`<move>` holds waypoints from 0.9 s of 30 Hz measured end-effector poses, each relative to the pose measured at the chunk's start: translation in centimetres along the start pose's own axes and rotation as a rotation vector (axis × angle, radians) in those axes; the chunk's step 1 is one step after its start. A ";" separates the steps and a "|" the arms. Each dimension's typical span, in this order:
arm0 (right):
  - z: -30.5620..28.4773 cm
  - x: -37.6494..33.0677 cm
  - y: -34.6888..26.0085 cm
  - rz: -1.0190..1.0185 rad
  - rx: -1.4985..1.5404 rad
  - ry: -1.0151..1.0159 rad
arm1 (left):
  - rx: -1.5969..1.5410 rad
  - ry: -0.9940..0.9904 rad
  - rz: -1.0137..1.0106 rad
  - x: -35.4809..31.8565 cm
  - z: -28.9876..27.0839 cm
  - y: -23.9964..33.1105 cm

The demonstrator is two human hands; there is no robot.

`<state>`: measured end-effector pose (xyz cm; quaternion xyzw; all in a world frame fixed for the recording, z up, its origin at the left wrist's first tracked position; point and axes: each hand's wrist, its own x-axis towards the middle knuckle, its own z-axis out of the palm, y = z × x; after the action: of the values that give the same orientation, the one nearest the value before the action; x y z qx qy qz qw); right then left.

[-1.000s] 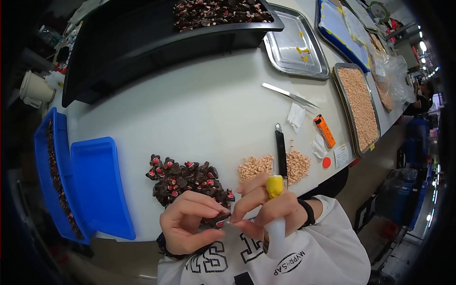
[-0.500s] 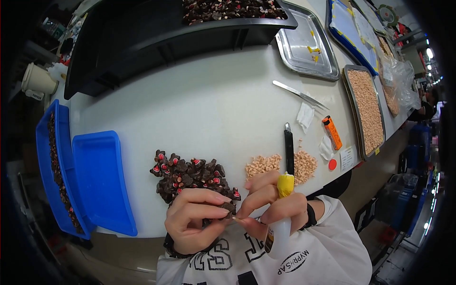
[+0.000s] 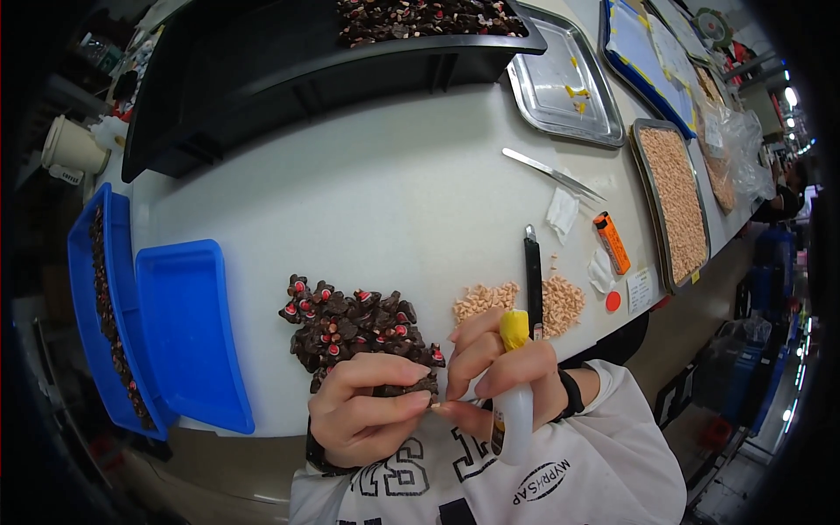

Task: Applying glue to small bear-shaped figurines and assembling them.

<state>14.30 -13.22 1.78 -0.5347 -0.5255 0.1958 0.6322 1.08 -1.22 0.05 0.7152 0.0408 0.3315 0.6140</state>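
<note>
Just in front of my shirt, my left hand (image 3: 366, 413) pinches a dark brown lumpy piece (image 3: 420, 385). My right hand (image 3: 529, 378) is closed around a small white squeeze bottle (image 3: 517, 422) with a yellow top (image 3: 514, 330). Its thumb and index fingertips meet near the dark piece, at a tiny pale bit (image 3: 435, 406). Beyond the left hand lies a heap of similar dark pieces (image 3: 354, 317), some with red and white round spots. Small piles of pale beige bits (image 3: 483, 300) lie past the right hand, beside a black utility knife (image 3: 533, 276).
On the left are a blue tray (image 3: 188, 337) and a blue bin (image 3: 118, 262) holding dark pieces. A large black bin (image 3: 350, 74) spans the back. To the right are tweezers (image 3: 551, 172), an orange box (image 3: 612, 243), a steel tray (image 3: 560, 66) and a tray of beige bits (image 3: 672, 197).
My right hand and the bottle have shifted slightly left, and the bottle stands more upright. The left hand's fingers have shifted on the dark piece, showing more of it.
</note>
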 end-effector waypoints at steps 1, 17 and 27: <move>0.1 -0.1 0.1 0.004 0.036 0.014 | 0.002 0.001 0.046 0.0 0.1 -0.1; -2.4 -0.6 -0.5 -0.369 -0.373 0.222 | -0.263 0.097 -0.275 0.0 0.2 0.8; -12.7 -4.1 -0.1 0.342 -0.955 0.076 | -0.398 -0.077 -0.321 0.0 0.2 0.7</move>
<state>23.80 -22.57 1.60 -0.8492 -0.4378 0.0150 0.2948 0.93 -1.60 0.71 0.5769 0.0645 0.2036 0.7884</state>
